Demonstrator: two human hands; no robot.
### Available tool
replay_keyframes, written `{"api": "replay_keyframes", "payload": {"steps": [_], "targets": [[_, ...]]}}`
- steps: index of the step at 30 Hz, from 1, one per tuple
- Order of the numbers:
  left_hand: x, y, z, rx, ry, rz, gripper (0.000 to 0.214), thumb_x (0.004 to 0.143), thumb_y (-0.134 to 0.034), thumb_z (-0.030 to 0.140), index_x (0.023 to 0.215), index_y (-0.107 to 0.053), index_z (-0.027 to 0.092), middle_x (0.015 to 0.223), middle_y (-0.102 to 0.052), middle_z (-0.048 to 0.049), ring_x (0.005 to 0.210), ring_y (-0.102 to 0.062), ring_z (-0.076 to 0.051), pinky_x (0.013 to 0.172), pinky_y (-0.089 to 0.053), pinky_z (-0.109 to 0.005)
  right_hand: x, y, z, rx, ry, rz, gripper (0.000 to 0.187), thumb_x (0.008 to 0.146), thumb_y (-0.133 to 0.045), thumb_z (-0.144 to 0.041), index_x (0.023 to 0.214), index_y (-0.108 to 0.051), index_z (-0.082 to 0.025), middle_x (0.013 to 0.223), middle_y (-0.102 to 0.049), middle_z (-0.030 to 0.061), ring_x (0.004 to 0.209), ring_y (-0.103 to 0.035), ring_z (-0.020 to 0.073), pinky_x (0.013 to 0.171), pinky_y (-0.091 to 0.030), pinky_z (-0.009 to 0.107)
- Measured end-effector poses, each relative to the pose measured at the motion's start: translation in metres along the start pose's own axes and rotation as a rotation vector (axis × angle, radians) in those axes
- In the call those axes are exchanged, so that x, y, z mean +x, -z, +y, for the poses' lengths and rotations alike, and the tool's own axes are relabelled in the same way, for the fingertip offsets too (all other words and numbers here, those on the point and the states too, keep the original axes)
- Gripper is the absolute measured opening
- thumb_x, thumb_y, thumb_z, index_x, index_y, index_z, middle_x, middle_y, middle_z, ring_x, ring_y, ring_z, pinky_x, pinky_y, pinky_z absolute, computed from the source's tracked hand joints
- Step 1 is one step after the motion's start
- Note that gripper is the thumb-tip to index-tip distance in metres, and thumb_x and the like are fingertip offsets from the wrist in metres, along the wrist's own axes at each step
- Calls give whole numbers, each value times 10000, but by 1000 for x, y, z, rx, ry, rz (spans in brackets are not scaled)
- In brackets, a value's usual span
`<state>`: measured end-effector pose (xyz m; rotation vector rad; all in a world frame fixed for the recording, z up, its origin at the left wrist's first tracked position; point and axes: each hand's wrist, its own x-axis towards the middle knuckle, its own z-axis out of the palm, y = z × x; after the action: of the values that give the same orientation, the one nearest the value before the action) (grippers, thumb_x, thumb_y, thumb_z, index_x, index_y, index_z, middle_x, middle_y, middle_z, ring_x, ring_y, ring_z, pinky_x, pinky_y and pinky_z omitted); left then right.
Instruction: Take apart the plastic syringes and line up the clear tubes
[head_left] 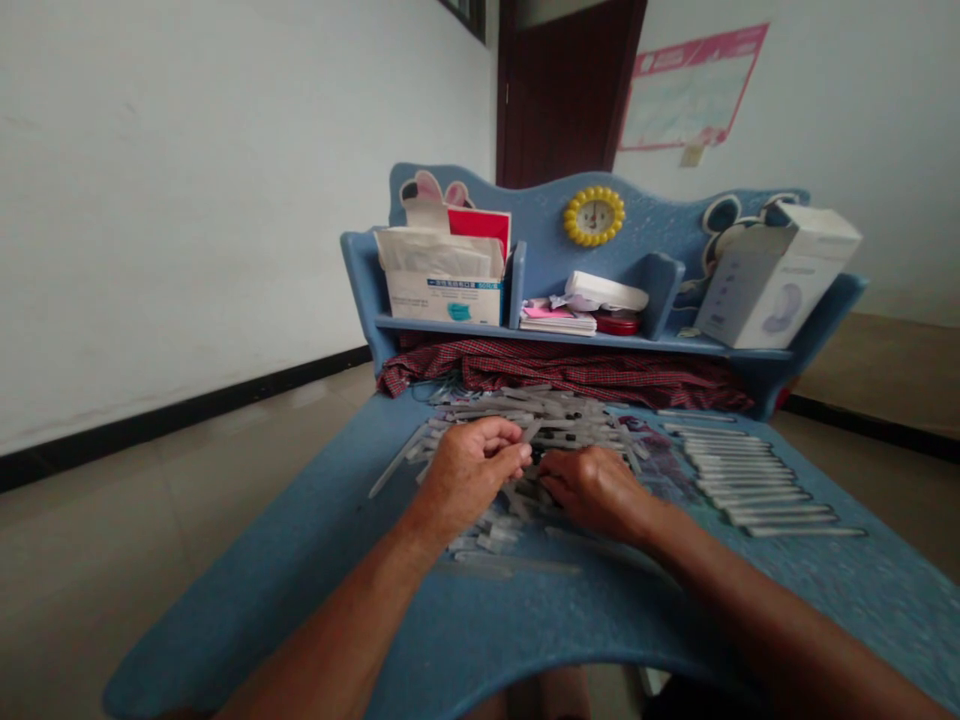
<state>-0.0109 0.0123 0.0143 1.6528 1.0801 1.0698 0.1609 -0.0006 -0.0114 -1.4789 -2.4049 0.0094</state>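
Left hand [471, 472] and right hand [596, 490] are down together on the pile of grey sticks [540, 408], fingertips almost meeting in the middle. The left is curled over, thumb laid across the bent fingers, wrist raised and forearm angling in from the near left. The right lies knuckles-up, fingers tucked down into the heap, forearm stretching back to the near right. Something small may be pinched between them, but the fingers hide it, so I cannot tell whether either hand is clamped on a stick. The pile lies under and just beyond both hands: a jumble, long axes crossing every way, most lying roughly side to side, with a few strays out past the left hand slanting towards the near left. Out to the right of the right hand sits a neat row of sticks [750, 478], each one lying side to side, parallel, ranked one behind the next away from the person. All of it rests on the blue desk [480, 620]. Beyond the pile, a red checked cloth [570, 365] is bunched under the shelf [555, 338], which carries a box of papers [442, 290] beyond the left hand and a tilted white carton [772, 285] beyond the right, with a yellow clock [594, 216] above them.
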Motion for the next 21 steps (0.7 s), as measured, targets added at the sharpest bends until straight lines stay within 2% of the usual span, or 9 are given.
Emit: {"api": "replay_keyframes", "payload": {"steps": [2,5,7,9,13,21], "targets": [[0,0,1,7,3,1,151,687,-599,224,805,-607,131,608,-629,9,539,-580,-107,521,-448,-203,-1,5,8,228,-49,66,193,833,-452,-228,805,-635,-171,645,-658,33,576,-602,143,524,-356,228],[1,0,1,27,2,-24,143,687,-601,239,789,-607,139,596,-610,19,535,-570,-107,522,-447,-206,-1,13,18,750,-195,129,112,769,-553,-255,780,-610,-160,559,-624,-7,489,-579,120,487,-397,212],[0,0,0,65,4,-61,141,691,-595,246,783,-614,141,606,-607,17,549,-571,-111,526,-443,-209,-1,17,22,1022,-268,152,169,700,-647,-298,777,-600,-155,520,-624,-17,464,-585,123,482,-431,218],[0,0,-2,129,4,-116,143,698,-585,254,784,-621,145,608,-602,18,554,-569,-114,523,-429,-209,-1,20,23,1180,-280,177,237,642,-712,-325,761,-602,-152,501,-627,-19,453,-589,123,489,-454,226],[-1,0,-6,227,-9,-211,152,715,-554,273,785,-622,156,618,-599,19,545,-556,-115,519,-411,-210,-3,24,21,1293,-249,188,272,604,-758,-343,733,-619,-149,494,-631,-20,438,-590,113,474,-457,216],[-4,-1,3,210,8,-246,137,696,-559,253,756,-620,146,592,-569,19,545,-520,-107,504,-375,-198,-3,23,16,1302,-207,118,265,630,-748,-357,727,-625,-144,481,-624,-22,443,-600,114,475,-454,211]]}}
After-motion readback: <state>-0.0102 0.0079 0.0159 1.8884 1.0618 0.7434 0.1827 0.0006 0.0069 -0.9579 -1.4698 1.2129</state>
